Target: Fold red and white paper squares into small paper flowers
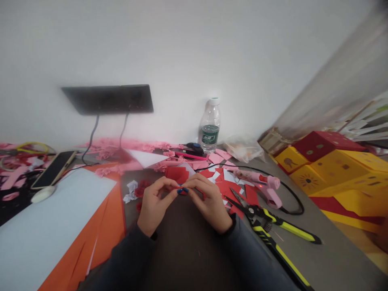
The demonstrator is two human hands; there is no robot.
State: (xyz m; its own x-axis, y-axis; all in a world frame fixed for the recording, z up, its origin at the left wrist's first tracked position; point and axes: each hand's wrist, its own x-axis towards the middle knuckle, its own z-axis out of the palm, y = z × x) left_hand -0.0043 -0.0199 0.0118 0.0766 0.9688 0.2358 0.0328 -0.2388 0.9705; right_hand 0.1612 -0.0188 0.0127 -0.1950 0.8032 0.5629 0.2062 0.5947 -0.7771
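Sleeves of dark navy fabric (248, 246) reach in from the bottom of the frame over a dark grey tabletop (182, 254). At the centre, the left hand (156, 204) and right hand (210, 202) meet, each with thumb and forefinger pinched on a small red paper piece (183, 193), mostly hidden by the blue-nailed fingertips. At lower left, a large pale blue-white sheet (60, 218) lies partly over flat orange paper sheets (103, 238). At lower right rest black-and-yellow shears (266, 222) with their blades parted. Just beyond the shears, a pink glue gun (268, 190) with a black cord lies beside loose red paper scraps (226, 188). Left of the hands sit crumpled white paper bits (131, 192). A dark-screened phone (54, 169) and a white oval mouse (43, 194) lie at the left. Stacked yellow and red box shapes (336, 165) fill the right edge. Farther back, ruffled pink paper strips (142, 147) run along the pale wall (182, 48), where a clear plastic bottle with a green label (210, 133) stands upright near a crinkled clear bag (244, 149). At upper left, a black rectangular panel (112, 99) is fixed there, two cords hanging from it.
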